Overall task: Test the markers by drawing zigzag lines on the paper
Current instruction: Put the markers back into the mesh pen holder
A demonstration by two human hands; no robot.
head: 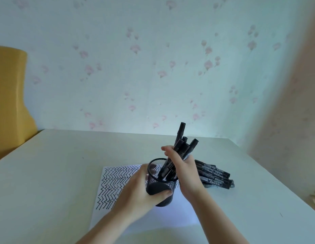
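A black mesh pen cup is held above the white paper, with my left hand wrapped around its side. My right hand grips a bundle of black markers, whose lower ends sit inside the cup and whose upper ends fan out above my fingers. The paper's left half carries several rows of black zigzag lines. A pile of black markers lies on the table just right of my right hand.
The pale table runs back to a wall with floral wallpaper. A yellow chair back stands at the far left. A pale curtain hangs along the right side.
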